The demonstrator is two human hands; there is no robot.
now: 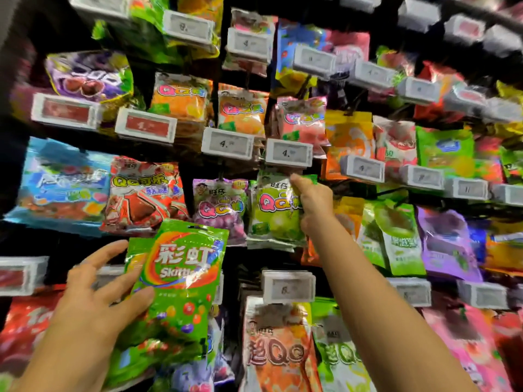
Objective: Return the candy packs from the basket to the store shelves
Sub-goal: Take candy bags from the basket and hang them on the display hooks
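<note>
My left hand (93,295) holds a green Skittles pack (181,275) upright in front of the lower shelf rows, thumb across its left edge and fingers behind it. My right hand (312,203) is raised to a light-green QQ candy pack (274,210) hanging on a peg in the middle row, and pinches its upper right edge. The basket is out of view.
The peg wall is packed with hanging candy bags: a purple QQ pack (219,206), a red cola QQ pack (141,193), orange packs (240,111) above. White price tags (288,152) jut out on the pegs. More bags (277,349) hang below.
</note>
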